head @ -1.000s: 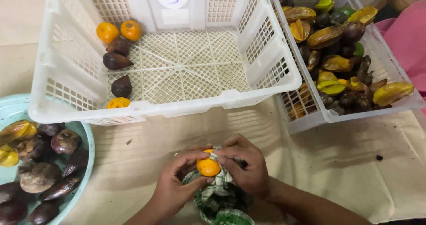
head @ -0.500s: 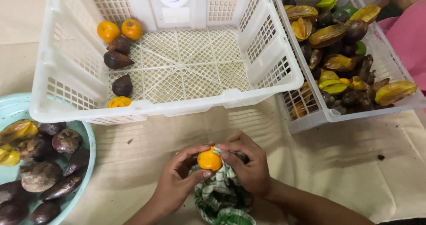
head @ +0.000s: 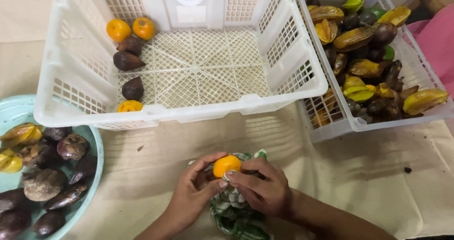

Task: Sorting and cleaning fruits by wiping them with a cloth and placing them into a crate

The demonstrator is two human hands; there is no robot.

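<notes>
A small orange fruit [head: 226, 165] is held between both hands over a green and white checked cloth [head: 235, 209]. My left hand [head: 194, 196] cups the fruit from the left with fingers curled around it. My right hand [head: 263, 186] grips it from the right, fingertips on the fruit and the cloth bunched beneath. Both hands sit low in the view, just in front of the big white crate [head: 66, 108].
The white crate holds three orange fruits [head: 130, 28] and three dark brown fruits [head: 126, 59] at its left side. A second white crate [head: 333, 126] at right is full of yellow, green and dark fruits. A teal bowl [head: 18, 109] at left holds dark and yellow fruits.
The hands and fruit have stayed in about the same spot; the fingers have shifted around the fruit, with the right fingertips now pressing the cloth against it.
</notes>
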